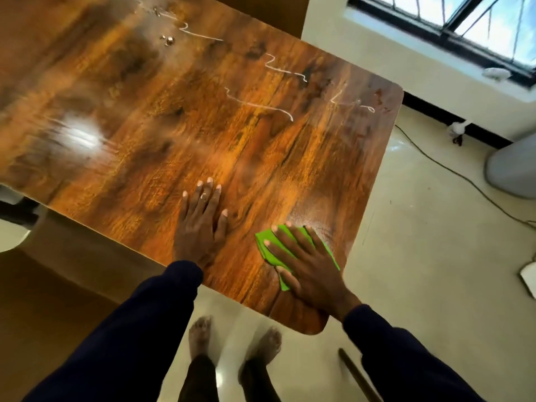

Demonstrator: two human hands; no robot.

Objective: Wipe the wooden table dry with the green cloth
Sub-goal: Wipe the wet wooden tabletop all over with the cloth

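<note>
Right hand (307, 265) presses green cloth (268, 237) seemingly flat on wooden table (203, 117).

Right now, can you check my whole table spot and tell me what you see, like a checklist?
Surface: wooden table, wet streaks and drops on the far part.
Job's things: green cloth flat near the near right corner.
Clutter: stick on the floor.
Hands: left hand flat on bare wood; right hand presses the cloth.
Cables: one cable across the floor.
Surroundings: window, pale floor.
</note>
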